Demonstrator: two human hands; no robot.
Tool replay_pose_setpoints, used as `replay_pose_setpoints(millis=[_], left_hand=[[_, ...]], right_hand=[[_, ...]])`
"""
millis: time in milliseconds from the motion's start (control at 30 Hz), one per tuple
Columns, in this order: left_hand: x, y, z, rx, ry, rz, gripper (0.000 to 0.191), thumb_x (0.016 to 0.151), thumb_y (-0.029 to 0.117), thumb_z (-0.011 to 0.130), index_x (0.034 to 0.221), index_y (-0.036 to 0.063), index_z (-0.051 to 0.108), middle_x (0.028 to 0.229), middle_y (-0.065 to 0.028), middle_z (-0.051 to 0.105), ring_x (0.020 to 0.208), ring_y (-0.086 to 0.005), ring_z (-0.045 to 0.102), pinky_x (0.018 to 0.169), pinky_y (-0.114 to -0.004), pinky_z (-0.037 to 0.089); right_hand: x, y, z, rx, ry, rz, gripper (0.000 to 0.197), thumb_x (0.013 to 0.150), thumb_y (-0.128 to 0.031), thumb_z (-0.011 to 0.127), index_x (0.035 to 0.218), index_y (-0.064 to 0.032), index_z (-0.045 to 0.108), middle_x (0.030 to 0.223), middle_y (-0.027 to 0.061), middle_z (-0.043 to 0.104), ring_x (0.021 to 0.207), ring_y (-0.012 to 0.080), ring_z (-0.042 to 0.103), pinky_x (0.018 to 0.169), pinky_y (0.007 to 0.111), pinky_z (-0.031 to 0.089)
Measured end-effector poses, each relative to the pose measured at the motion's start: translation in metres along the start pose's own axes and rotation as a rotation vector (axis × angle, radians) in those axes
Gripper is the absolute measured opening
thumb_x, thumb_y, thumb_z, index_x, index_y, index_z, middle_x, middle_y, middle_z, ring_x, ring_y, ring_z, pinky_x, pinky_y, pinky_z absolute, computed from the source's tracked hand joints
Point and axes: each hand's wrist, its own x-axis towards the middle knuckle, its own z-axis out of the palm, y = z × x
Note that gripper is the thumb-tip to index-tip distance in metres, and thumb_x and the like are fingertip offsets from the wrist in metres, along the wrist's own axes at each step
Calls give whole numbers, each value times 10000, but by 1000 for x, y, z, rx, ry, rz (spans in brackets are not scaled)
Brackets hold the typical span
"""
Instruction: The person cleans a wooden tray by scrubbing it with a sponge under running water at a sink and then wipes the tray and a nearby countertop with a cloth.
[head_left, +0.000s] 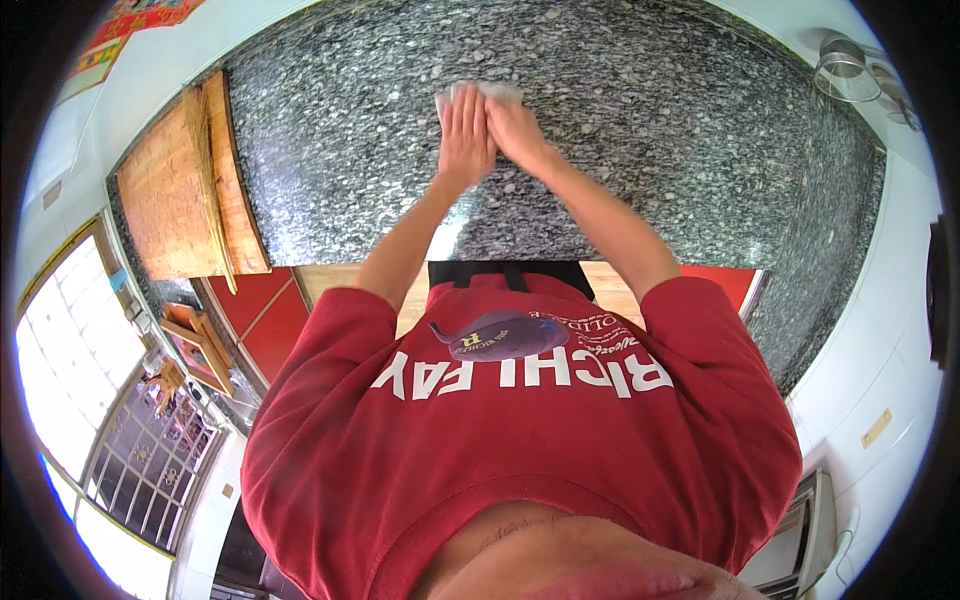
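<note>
A pale, folded cloth lies on the speckled grey granite countertop. My left hand rests flat on the cloth, fingers stretched forward and close together. Right beside it, my right hand bears down on the cloth's right part, angled inward and touching the left hand. Both hands are slightly blurred. Much of the cloth is hidden under them, and the right fingertips are hard to make out.
At the left end, a wooden board holds a straw whisk broom whose handle overhangs the front edge. A wire-mesh strainer hangs on the wall at the upper right. Wooden boards stand farther left near the window.
</note>
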Motion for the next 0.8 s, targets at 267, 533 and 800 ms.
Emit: replay_pose_setpoints(millis=[267, 533, 800], left_hand=[[-177, 55, 4, -19, -247, 122, 641, 929, 329, 406, 1417, -73, 297, 1534, -204, 202, 1438, -369, 129, 1155, -527, 82], [-131, 64, 2, -22, -239, 199, 620, 917, 300, 408, 1406, -71, 318, 1522, -227, 217, 1433, -382, 140, 1151, -532, 99], [46, 70, 2, -53, -11, 174, 617, 928, 287, 364, 1421, -75, 279, 1519, -222, 223, 1434, -368, 140, 1155, -514, 81]], right_hand=[[-192, -31, 54, 74, -133, 91, 181, 893, -130, 487, 1020, -4, 508, 850, 228, 611, 736, 406, 619, 619, 467, 510], [-177, -21, 43, 58, 47, 282, 154, 876, -107, 526, 1014, -42, 506, 972, 211, 591, 884, 414, 578, 725, 489, 484], [-37, 57, -34, 15, 192, 331, 129, 855, -73, 552, 972, -25, 525, 836, 223, 620, 806, 424, 598, 686, 498, 481]])
